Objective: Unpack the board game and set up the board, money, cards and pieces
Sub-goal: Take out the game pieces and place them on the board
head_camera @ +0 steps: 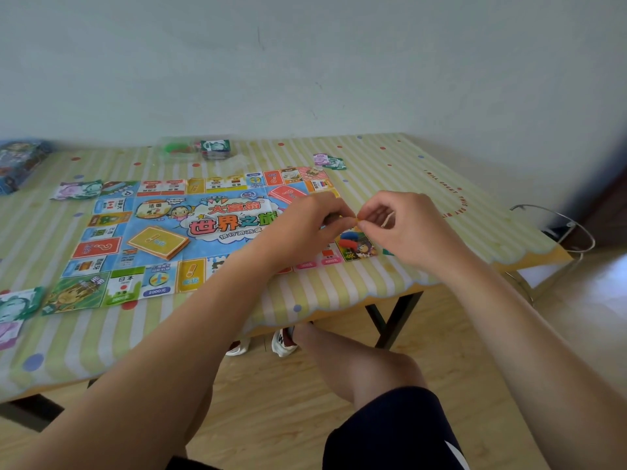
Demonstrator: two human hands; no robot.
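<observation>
The paper game board (163, 239) lies unfolded on the striped table. Above its right part, my left hand (307, 225) and my right hand (403, 225) meet, fingers curled, both pinching a small yellow piece (357, 218) between their fingertips. Small red and blue pieces (349, 239) lie on the board's near right corner, just below my hands. A yellow card stack (157, 242) and a red card stack (288, 193) sit on the board. Paper money lies in piles at the far left (78, 189), near left (18, 305) and far right (329, 161).
The game box (18, 162) lies at the table's far left edge. A clear bag with green bits (178, 149) and a small card pack (215, 149) sit by the wall. A metal stool frame (556, 232) stands right of the table. My legs and shoes are below the table edge.
</observation>
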